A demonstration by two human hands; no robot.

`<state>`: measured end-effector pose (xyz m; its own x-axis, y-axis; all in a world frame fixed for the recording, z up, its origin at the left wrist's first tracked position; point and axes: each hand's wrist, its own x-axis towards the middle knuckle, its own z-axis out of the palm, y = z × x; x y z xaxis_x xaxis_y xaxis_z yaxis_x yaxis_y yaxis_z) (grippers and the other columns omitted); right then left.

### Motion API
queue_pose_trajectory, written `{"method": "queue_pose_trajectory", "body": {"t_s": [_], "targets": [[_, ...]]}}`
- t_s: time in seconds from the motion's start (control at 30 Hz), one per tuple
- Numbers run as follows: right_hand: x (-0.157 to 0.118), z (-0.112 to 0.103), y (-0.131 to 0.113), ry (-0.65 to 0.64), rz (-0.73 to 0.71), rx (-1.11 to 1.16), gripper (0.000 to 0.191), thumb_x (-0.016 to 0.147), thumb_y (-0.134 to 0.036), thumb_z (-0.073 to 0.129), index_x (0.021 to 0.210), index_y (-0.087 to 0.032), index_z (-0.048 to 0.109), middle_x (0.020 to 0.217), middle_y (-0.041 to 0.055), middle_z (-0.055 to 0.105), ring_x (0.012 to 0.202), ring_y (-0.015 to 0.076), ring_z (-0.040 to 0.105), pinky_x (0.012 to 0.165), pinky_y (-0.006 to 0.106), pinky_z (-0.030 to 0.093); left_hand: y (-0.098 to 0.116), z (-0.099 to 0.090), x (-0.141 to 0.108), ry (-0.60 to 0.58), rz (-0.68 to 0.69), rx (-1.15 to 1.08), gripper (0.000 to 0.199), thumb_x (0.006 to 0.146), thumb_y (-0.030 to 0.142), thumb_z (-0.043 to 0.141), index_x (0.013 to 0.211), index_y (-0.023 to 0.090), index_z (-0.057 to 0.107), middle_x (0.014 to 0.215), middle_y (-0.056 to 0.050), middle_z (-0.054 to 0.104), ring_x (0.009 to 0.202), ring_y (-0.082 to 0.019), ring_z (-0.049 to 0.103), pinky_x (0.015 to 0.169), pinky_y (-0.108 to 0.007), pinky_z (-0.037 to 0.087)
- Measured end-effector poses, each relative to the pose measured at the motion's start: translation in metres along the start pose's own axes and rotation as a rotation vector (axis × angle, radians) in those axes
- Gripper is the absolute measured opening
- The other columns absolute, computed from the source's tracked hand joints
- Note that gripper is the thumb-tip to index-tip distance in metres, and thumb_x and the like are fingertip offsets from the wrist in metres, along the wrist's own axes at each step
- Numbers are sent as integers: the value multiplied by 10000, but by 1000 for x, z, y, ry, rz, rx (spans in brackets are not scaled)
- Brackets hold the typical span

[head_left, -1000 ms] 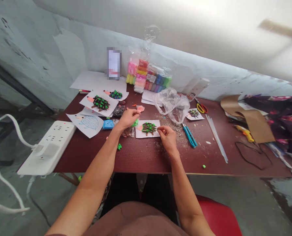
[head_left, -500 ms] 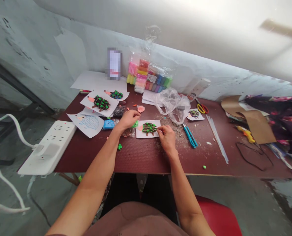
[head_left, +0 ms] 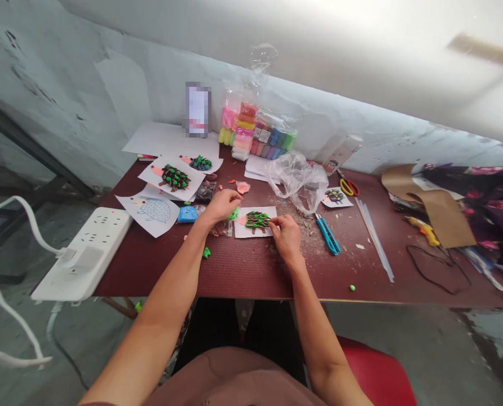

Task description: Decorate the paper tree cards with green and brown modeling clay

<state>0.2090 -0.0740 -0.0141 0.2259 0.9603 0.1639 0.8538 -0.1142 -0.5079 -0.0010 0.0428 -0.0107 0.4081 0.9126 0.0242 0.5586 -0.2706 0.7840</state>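
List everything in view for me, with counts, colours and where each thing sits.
Work table: one, dark red, centre
Power strip: one, white, left table edge
Clay hedgehog cards: four, brown and green on white, across the table
Drawn hedgehog sheet: one, blue on white, left
Bag of clay packs: one, multicoloured, back
Plastic bag: one, clear, back centre
Scissors: one pair, red and yellow handles, back right
Brown card: one, right
Floral fabric: one, dark, far right
Green clay lump: one, bright green, centre
Left hand: at the lump
Right hand: beside the nearest card
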Motion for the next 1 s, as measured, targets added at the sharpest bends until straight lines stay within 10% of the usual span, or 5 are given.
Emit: {"method": "queue_pose_trajectory", "body": {"t_s": [1.0], "targets": [[-9, -7, -9, -15, -28, -63, 330, 893, -156, 523, 1055, -217, 804, 980, 65, 705, 854, 189, 640, 769, 283, 457, 1, 0, -1, 3, -2, 9, 311, 819, 193, 530, 983, 150, 791, 1023, -91, 792, 981, -224, 717, 942, -288, 522]]}}
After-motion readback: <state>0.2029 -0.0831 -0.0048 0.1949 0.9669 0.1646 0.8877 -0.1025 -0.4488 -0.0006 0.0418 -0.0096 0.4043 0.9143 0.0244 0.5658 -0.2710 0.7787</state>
